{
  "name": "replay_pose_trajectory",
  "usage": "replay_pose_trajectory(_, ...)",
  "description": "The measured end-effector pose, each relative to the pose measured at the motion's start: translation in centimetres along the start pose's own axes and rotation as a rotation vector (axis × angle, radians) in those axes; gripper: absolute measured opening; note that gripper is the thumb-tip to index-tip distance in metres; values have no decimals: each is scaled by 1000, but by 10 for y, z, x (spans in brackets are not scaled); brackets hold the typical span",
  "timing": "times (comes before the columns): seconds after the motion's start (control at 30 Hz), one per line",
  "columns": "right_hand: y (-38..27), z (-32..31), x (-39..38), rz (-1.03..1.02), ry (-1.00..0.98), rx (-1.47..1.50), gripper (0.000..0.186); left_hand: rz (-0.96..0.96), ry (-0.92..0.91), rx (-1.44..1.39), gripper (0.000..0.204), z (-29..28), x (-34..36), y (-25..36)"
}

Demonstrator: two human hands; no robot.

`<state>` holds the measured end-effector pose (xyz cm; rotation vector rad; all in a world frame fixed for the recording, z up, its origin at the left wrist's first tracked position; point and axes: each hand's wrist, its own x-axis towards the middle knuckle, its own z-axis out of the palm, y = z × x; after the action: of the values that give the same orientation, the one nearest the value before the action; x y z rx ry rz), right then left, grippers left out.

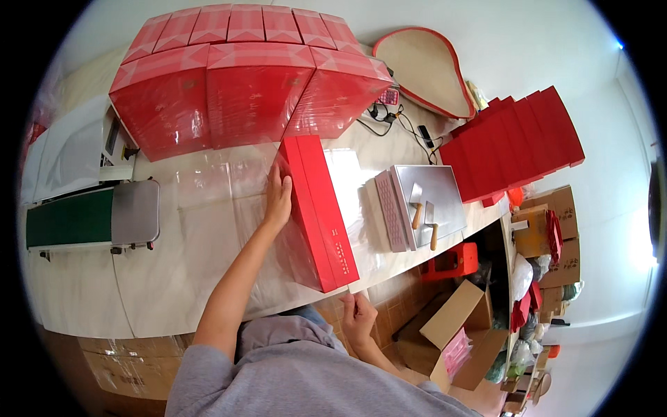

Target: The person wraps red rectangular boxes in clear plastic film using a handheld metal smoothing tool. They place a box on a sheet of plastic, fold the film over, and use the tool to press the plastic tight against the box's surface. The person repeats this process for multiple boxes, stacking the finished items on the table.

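Note:
A long red gift box (314, 215) stands near the table's front edge, with clear plastic film (250, 257) spread beneath and around it. My left hand (279, 198) lies along the box's left side, fingers stretched out toward its far end. Just past the box's near right corner, my right hand (359, 316) is closed in a pinch on the edge of the film, low beside the table edge. To the right, a grey metal plate (434, 194) on a box-like base carries two small wooden-handled scrapers (431, 226).
Film-wrapped red boxes (260, 90) are stacked at the back. A machine with a green belt (69, 219) stands left. More red boxes (514, 142) lean at right, near cables (410, 125) and a rattan-like fan-shaped tray (424, 66). Below are a red stool (455, 260) and an open carton (451, 320).

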<state>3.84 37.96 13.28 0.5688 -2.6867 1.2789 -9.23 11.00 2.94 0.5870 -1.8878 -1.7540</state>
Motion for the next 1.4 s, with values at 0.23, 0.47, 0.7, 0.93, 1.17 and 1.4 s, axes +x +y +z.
replay_pose_trajectory(0.23, 0, -4, -1, 50, -13, -17, 26, 65, 81, 112, 75, 8, 40, 1)
replay_pose_trajectory(0.47, 19, -2, -9, 161, 9, -26, 26, 59, 133, 222, 77, 17, 80, -7)
replay_pose_trajectory(0.7, 11, -7, -5, 126, -21, -12, 23, 208, 263, -138, 72, -18, 151, -11)
replay_pose_trajectory(0.93, 13, -8, -6, 163, -47, -23, 23, 175, -194, -73, 36, -54, 185, 0)
replay_pose_trajectory(1.17, 22, -5, -7, 252, -50, -44, 29, 30, -316, -9, 25, -54, 204, 8)
replay_pose_trajectory(1.4, 27, 2, -7, 372, -57, 63, 34, 196, 209, 116, 36, -24, 175, 13)
